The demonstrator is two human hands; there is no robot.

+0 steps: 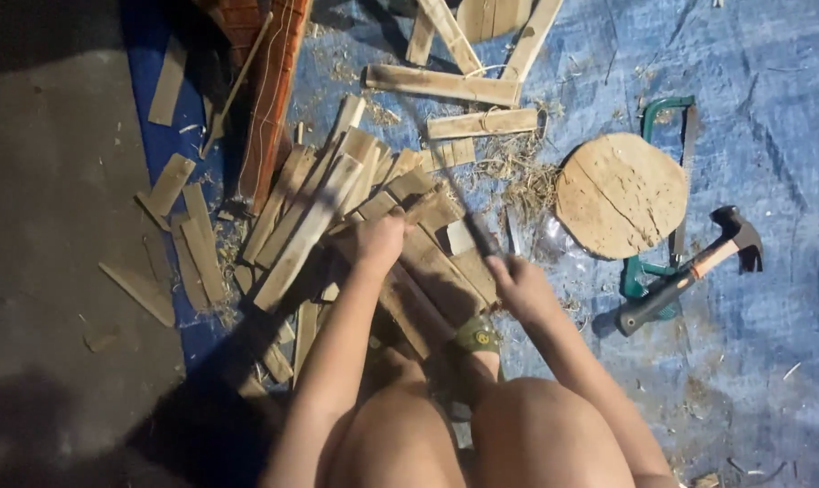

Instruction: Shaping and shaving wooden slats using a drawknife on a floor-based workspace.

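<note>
Your left hand [379, 240] was clamped on a wooden slat [425, 206] atop the pile of slats [323, 203] on the blue tarp [771, 163]. Your right hand [520, 286] was closed around the handle of a long blade [468, 217], blurred, its edge against that slat. A round wooden block [621, 193], a green hacksaw [667, 126] and a hammer [694, 268] lay to the right, well apart.

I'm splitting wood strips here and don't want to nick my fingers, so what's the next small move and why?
Probably slide the left hand a little farther from the blade before bringing it down. The right hand holds the long blade angled over the pile of wood strips, and the left hand steadies a strip close beside it. The blade is blurred, so its exact gap from the fingers is unclear.
</note>
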